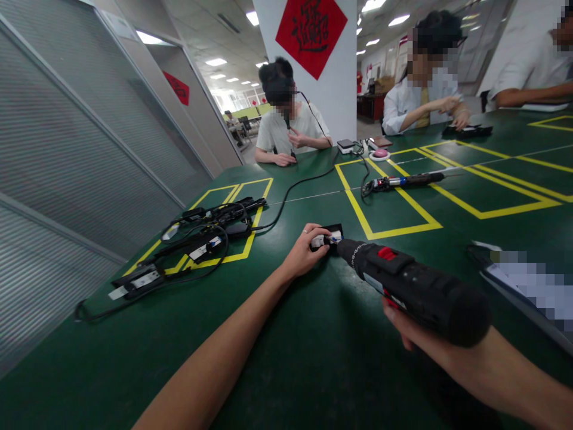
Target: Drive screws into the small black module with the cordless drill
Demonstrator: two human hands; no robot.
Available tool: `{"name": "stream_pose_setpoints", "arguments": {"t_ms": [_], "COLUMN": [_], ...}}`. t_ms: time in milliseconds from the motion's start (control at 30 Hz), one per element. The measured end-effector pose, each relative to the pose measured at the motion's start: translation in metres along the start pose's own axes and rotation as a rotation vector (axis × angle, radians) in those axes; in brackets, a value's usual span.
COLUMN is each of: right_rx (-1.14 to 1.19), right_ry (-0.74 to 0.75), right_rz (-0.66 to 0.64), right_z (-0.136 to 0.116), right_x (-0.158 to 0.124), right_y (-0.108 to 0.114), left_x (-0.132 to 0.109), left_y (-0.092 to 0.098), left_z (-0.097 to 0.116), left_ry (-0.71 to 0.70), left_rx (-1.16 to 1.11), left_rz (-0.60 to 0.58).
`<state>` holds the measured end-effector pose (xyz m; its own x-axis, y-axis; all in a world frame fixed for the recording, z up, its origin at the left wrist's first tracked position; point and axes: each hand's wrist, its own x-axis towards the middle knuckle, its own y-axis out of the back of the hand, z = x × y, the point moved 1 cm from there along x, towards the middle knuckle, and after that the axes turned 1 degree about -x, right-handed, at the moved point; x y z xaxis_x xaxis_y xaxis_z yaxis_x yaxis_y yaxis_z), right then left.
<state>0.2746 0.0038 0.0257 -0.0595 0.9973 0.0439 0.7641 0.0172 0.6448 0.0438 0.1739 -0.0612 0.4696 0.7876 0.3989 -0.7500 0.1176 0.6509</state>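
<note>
My right hand (414, 328) is wrapped round the grip of a black cordless drill (416, 283) with red parts. The drill lies nearly level and points away to the left. Its tip meets a small black part with a white and silver inside (333, 234) on the table. My left hand (307, 248), a ring on one finger, is closed over the left end of that part and pins it down. The bit itself is too small to make out, and the drill's lower grip is mostly hidden.
Black cabled devices (210, 239) lie within yellow tape on the green table (277, 346). A blue-and-black tool (405, 181) and a pink round object (379, 154) sit farther back. At right is a clipboard-like item (528, 286). Three people sit across the table.
</note>
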Motion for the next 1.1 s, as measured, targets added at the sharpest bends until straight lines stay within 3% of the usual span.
{"name": "stream_pose_setpoints", "arguments": {"t_ms": [1100], "right_rx": [-0.048], "right_ry": [-0.018], "right_rz": [0.019], "right_z": [0.0023], "right_x": [0.0000], "right_y": [-0.0013], "left_x": [0.0001], "left_y": [-0.0004], "left_z": [-0.0029], "left_ry": [0.016], "left_rx": [-0.030], "left_rz": [0.001]}}
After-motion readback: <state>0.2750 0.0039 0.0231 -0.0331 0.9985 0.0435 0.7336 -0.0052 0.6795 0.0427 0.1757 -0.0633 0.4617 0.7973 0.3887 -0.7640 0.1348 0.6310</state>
